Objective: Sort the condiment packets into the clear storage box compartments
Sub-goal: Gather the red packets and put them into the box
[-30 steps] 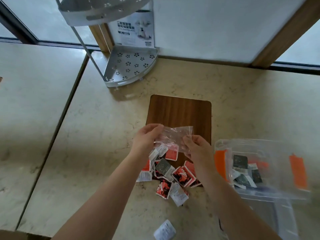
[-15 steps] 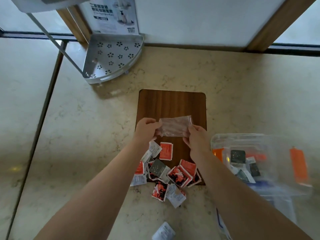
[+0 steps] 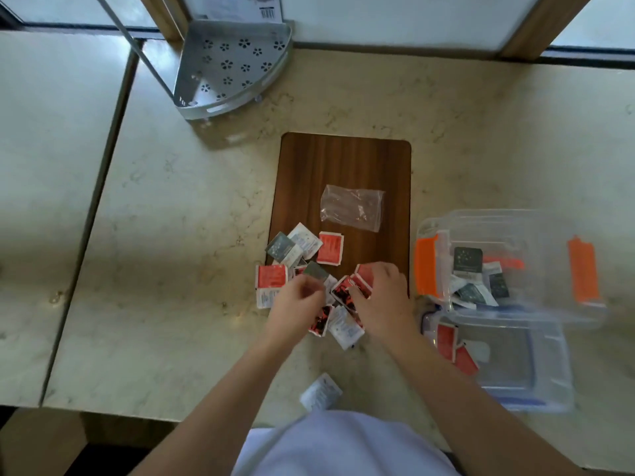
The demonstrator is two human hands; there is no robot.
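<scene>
A pile of condiment packets (image 3: 302,245), red, white and dark grey, lies at the near end of a wooden board (image 3: 343,159). My left hand (image 3: 297,304) pinches a grey packet (image 3: 315,270) at its fingertips. My right hand (image 3: 385,297) grips a red packet (image 3: 354,288) in the pile. An empty clear plastic bag (image 3: 352,207) lies flat on the board beyond the pile. To the right stands a clear storage box (image 3: 549,317) with orange latches (image 3: 426,266), holding several dark packets (image 3: 467,259). A second clear tray with blue trim (image 3: 549,400) in front holds red packets (image 3: 446,340).
One white packet (image 3: 321,391) lies alone near the counter's front edge. A grey metal corner shelf (image 3: 233,63) with flower-shaped holes stands at the back left. A seam (image 3: 113,139) splits the marble counter on the left.
Both hands let go of the clear bag, which now lies on the board. They came down and back onto the packet pile. The camera tilted further down.
</scene>
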